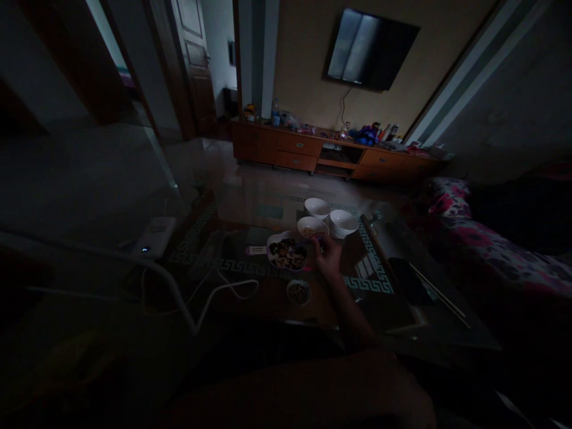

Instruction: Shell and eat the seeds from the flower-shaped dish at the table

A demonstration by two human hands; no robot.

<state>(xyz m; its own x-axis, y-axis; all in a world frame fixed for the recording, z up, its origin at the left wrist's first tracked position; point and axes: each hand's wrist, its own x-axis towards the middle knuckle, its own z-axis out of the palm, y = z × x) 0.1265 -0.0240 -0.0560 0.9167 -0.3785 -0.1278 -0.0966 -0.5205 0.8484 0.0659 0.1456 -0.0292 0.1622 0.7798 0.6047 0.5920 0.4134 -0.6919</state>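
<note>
Several white bowls [344, 221] sit on the worktop [268, 305]; the right hand [328, 257], fingers curled, is at the nearest bowl [309, 221] beside a food tray [273, 238] — gripping or not, I cannot tell — and the left hand [402, 387] has its fingers lost in shadow.

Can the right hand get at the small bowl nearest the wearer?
Probably yes: the small bowl sits open-topped, nearer the wearer than the right hand, and no tall obstacle shows between them, though the picture is dark.
</note>
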